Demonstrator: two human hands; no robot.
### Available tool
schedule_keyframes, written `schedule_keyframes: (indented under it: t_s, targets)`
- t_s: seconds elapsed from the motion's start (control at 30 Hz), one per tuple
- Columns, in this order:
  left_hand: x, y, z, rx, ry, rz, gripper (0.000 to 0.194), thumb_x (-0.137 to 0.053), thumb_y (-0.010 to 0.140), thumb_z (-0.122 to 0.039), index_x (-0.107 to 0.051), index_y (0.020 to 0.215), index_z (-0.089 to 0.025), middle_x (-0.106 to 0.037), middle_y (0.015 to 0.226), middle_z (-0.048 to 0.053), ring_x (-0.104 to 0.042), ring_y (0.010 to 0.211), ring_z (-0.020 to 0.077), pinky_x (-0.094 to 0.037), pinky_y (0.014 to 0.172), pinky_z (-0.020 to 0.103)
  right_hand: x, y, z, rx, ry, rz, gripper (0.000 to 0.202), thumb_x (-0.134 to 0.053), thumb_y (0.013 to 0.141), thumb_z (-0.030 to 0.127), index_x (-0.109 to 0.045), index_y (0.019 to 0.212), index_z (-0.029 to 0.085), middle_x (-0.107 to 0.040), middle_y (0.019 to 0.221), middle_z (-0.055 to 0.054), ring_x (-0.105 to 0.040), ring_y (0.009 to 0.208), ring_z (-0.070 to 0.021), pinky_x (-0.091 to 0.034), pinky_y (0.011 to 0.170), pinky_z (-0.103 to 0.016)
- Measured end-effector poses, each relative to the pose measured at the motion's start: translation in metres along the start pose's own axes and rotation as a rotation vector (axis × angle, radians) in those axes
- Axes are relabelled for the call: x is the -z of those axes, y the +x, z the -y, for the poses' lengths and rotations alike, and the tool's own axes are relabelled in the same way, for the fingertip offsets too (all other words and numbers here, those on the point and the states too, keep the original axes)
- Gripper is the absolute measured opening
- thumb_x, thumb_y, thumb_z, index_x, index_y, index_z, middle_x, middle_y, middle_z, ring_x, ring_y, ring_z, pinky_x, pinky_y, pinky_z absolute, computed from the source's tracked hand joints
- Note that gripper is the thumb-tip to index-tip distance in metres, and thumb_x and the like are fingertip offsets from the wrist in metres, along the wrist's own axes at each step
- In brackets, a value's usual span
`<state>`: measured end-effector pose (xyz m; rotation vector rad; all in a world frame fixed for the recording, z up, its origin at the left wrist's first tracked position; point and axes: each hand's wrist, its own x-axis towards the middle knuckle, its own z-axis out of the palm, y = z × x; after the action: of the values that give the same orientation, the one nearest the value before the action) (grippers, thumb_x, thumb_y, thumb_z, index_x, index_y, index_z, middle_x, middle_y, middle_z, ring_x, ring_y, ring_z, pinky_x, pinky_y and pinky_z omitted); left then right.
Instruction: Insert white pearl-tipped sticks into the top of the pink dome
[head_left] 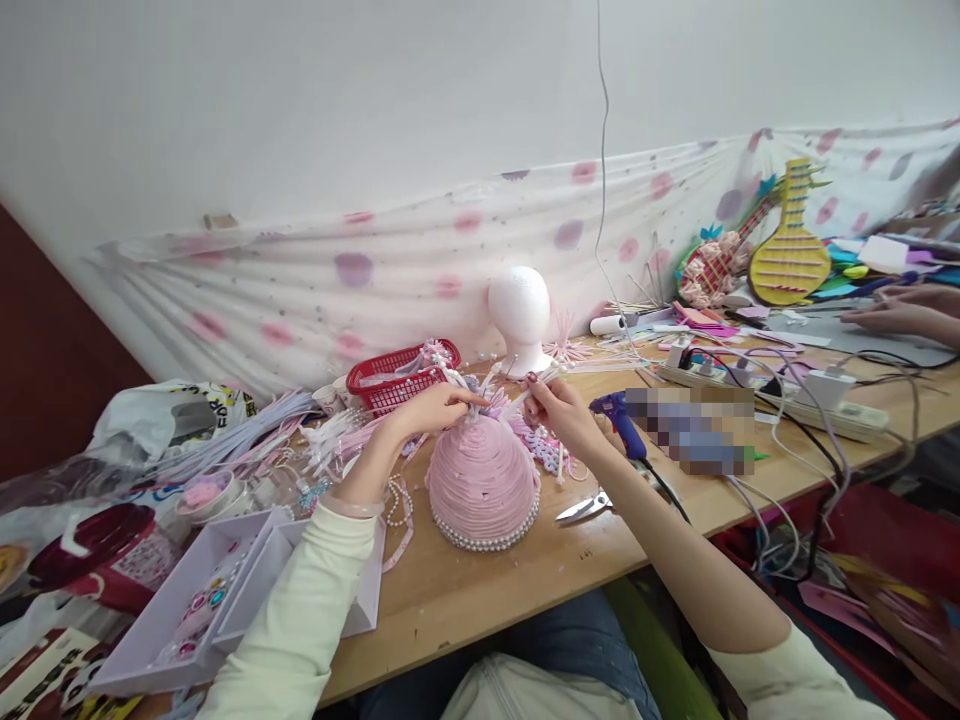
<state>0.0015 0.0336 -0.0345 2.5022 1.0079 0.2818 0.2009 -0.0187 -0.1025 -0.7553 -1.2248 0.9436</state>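
A pink dome-shaped piece wound with cord [484, 480], edged with pearl beads along its bottom rim, stands on the wooden table in front of me. My left hand [439, 405] reaches over its top from the left, fingers stretched out and touching the decorations there. To the right of the top, my right hand [556, 408] is closed in a pinch on a pale thin strip [517, 405] that runs toward the dome's top. White and lilac bits with pearl-tipped stems cluster around the top, partly hidden by my fingers.
Scissors [585, 508] and a blue glue gun [621, 425] lie to the right, near a power strip [780, 395] with cables. A white foam head [519, 315] and a red basket [401, 378] stand behind. White trays [195, 600] hold beads at left. Another person's hand [911, 310] shows far right.
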Motion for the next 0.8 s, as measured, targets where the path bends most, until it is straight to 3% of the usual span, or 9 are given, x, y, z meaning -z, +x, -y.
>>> schedule_keyframes:
  t_s: [0.1, 0.27, 0.4, 0.57, 0.8]
  targets:
    - [0.0, 0.003, 0.007, 0.012, -0.098, 0.02, 0.054, -0.036, 0.074, -0.011, -0.068, 0.118, -0.009, -0.043, 0.048, -0.004, -0.036, 0.047, 0.0098, -0.027, 0.049, 0.02, -0.001, 0.002, 0.003, 0.003, 0.037, 0.031, 0.039, -0.066, 0.077, 0.055, -0.046, 0.075, 0.021, -0.046, 0.053, 0.008, -0.043, 0.047, -0.0077, -0.038, 0.049, -0.023]
    - [-0.002, 0.005, 0.012, -0.021, -0.185, 0.025, 0.056, -0.037, 0.07, -0.011, -0.069, 0.116, -0.011, -0.048, 0.049, -0.003, -0.041, 0.048, 0.0105, -0.032, 0.05, 0.021, -0.001, -0.01, 0.011, -0.039, 0.025, 0.088, 0.039, -0.068, 0.073, 0.055, -0.051, 0.08, 0.021, -0.056, 0.062, 0.002, -0.053, 0.056, -0.0121, -0.045, 0.055, -0.027]
    - [-0.005, 0.007, 0.006, -0.017, -0.186, 0.053, 0.055, -0.037, 0.067, -0.01, -0.072, 0.111, -0.01, -0.048, 0.049, -0.002, -0.044, 0.049, 0.0114, -0.033, 0.05, 0.021, -0.002, -0.016, 0.013, -0.072, 0.023, 0.044, 0.038, -0.07, 0.072, 0.054, -0.054, 0.075, 0.02, -0.057, 0.062, 0.001, -0.054, 0.056, -0.012, -0.046, 0.055, -0.026]
    - [-0.008, 0.012, -0.001, 0.013, -0.097, 0.075, 0.06, -0.04, 0.066, -0.009, -0.069, 0.118, -0.017, -0.054, 0.054, -0.001, -0.048, 0.055, 0.0119, -0.033, 0.051, 0.02, -0.006, -0.014, 0.014, -0.058, 0.011, 0.002, 0.039, -0.073, 0.07, 0.054, -0.056, 0.077, 0.02, -0.057, 0.06, 0.002, -0.053, 0.055, -0.011, -0.045, 0.055, -0.025]
    - [0.003, 0.019, 0.002, -0.014, -0.111, 0.169, 0.066, -0.039, 0.064, -0.009, -0.065, 0.124, -0.015, -0.043, 0.047, -0.004, -0.034, 0.048, 0.0117, -0.027, 0.05, 0.023, -0.004, -0.001, 0.005, 0.063, -0.15, -0.048, 0.04, -0.068, 0.075, 0.057, -0.054, 0.08, 0.02, -0.051, 0.057, 0.005, -0.047, 0.05, -0.0099, -0.04, 0.05, -0.024]
